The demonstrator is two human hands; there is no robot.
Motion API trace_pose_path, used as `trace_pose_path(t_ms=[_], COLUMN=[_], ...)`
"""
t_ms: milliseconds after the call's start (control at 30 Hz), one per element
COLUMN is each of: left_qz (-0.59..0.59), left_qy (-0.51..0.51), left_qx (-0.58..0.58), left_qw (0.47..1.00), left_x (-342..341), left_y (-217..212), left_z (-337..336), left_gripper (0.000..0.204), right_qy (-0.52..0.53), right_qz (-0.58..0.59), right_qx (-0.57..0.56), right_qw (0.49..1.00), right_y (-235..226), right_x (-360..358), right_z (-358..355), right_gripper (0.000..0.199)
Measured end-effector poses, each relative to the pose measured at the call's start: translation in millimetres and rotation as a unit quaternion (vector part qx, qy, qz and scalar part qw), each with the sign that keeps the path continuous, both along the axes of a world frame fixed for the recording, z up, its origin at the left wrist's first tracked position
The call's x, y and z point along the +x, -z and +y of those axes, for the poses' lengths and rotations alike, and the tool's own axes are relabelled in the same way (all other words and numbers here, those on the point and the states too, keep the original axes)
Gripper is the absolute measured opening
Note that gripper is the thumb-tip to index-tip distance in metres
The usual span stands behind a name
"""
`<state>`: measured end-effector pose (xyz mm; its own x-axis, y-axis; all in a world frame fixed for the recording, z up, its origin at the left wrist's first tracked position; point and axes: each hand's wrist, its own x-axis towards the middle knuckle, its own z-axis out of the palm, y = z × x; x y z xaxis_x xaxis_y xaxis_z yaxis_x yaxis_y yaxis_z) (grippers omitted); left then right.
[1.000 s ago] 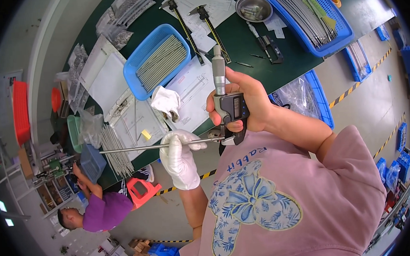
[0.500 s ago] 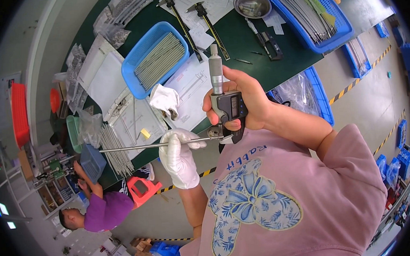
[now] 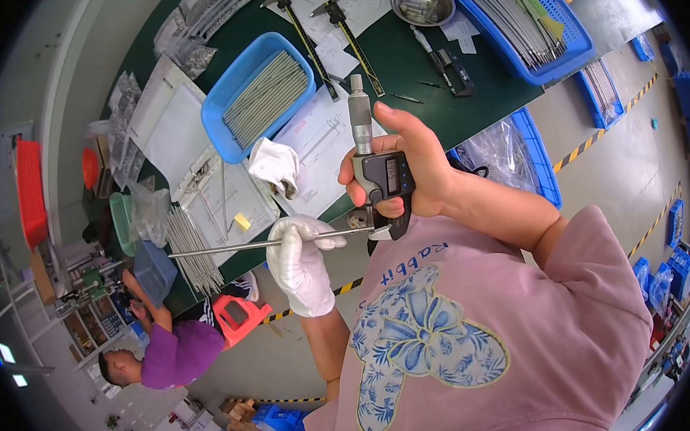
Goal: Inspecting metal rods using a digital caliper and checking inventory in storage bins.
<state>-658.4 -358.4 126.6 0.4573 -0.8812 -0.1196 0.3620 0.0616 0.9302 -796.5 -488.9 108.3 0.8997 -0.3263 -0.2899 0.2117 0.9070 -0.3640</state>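
Note:
My right hand [image 3: 413,164] is bare and grips a digital micrometer [image 3: 378,170] upright, its thimble pointing up. A white glove covers my left hand [image 3: 300,262], which pinches a long thin metal rod [image 3: 228,247] held level. The rod's right end sits in the micrometer's jaws close to my chest. Both hands hover over the near edge of a green workbench [image 3: 399,70].
On the bench lie a blue tray of grey rods [image 3: 262,94], a spare white glove [image 3: 275,164], paper sheets, two calipers [image 3: 350,37], a steel bowl [image 3: 423,4] and a large blue basket [image 3: 522,15]. Another person in purple [image 3: 172,352] bends near a red stool.
Both hands keep the same hold on the rod and the micrometer. They sit slightly further left in the picture than a second ago.

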Motion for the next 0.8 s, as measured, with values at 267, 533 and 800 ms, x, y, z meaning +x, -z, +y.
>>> trace_pose_path(t_ms=[267, 533, 800], left_qz=[0.011, 0.013, 0.008], left_qy=[-0.002, 0.014, 0.021], left_qx=[0.023, 0.017, 0.023], left_qw=[1.000, 1.000, 0.999], left_x=[-1.3, -0.9, 0.3], left_y=[-1.0, 0.7, 1.6], left_z=[-0.6, -1.4, -1.7], left_gripper=[0.021, 0.021, 0.021], right_qy=[-0.021, -0.012, -0.009], right_qz=[0.040, 0.011, 0.022], right_qx=[-0.039, 0.039, 0.012], right_qw=[0.998, 0.999, 1.000], right_y=[-2.1, -2.0, -3.1], right_x=[0.5, -1.5, -3.7], right_z=[-1.1, -1.7, -1.9], right_gripper=[0.070, 0.067, 0.067])
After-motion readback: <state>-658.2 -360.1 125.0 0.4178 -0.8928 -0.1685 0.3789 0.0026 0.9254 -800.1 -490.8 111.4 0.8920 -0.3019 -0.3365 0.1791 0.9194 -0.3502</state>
